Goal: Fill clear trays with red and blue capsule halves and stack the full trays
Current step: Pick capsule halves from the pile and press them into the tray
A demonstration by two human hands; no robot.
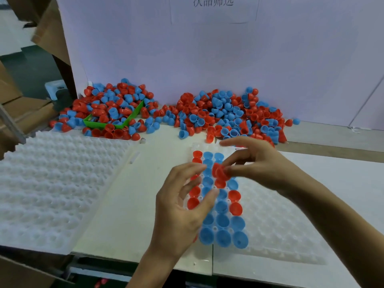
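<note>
Clear plastic forms the tray (270, 225) nearest the person, a dimpled sheet lying on the pale worktop (128, 194) right of centre. Its left columns are filled with blue capsule halves (223, 220) and red capsule halves (235, 208), set dome-up in the pockets, blue thickest at the near end; the pockets further right hold nothing visible. Over the near-left part of this tray hovers the left hand (182, 206), palm turned toward the right, its fingers spread and only gently bent, gripping nothing, with the thumb tip (215, 192) reaching over the filled rows. Just beyond it, the right hand (259, 163) comes in from the right and pinches a small cluster of red halves (220, 172) between thumb and fingertips, held just above the middle of the filled columns; how many halves are in the cluster cannot be told. Its index finger (230, 143) points out leftward above the far end of the tray.

At the near left lies a stack of empty clear trays (52, 183), well apart from the one being filled.

Farther back, two heaps of loose halves lie on the worktop against a pale board: the right heap (228, 113) begins just beyond the tray's far edge, and the left heap (112, 107) is piled in and around a green bin (95, 124). The board (207, 48) stands upright behind both, with faint printed characters at its top. Brown cardboard (52, 34) shows at the far left.
</note>
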